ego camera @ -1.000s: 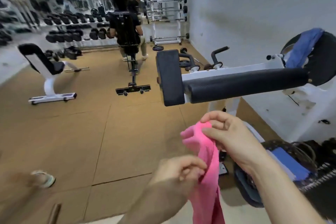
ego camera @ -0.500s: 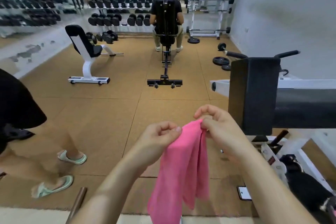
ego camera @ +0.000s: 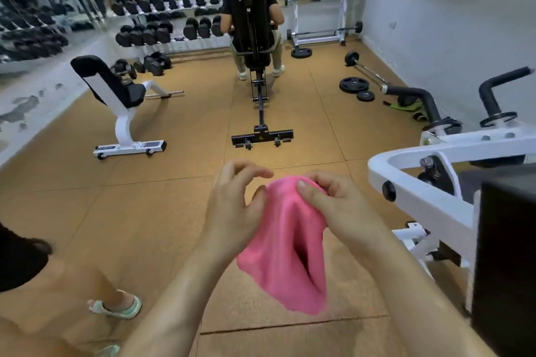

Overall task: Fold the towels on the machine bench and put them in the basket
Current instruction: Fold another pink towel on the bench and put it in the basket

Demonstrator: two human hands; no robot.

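A pink towel (ego camera: 285,255) hangs in front of me over the brown floor, doubled over with a vertical crease down its middle. My right hand (ego camera: 333,209) pinches its top edge between thumb and fingers. My left hand (ego camera: 232,206) is at the towel's left side, with its fingers lifted off and loosely curled; only the thumb touches the cloth. The machine bench (ego camera: 429,200), a white frame with a black pad (ego camera: 504,255), stands at the right edge. No basket is in view.
A person sits on a black bench (ego camera: 255,38) straight ahead, facing away. A white and black bench (ego camera: 121,107) stands on the left, with dumbbell racks (ego camera: 162,29) behind it. Weight plates (ego camera: 355,85) lie at the right. Another person's leg and sandal (ego camera: 116,306) are at the lower left.
The view has swung left, away from the basket and the blue towel. My left hand's fingers have come off the pink towel's top edge, while my right hand keeps its pinch.
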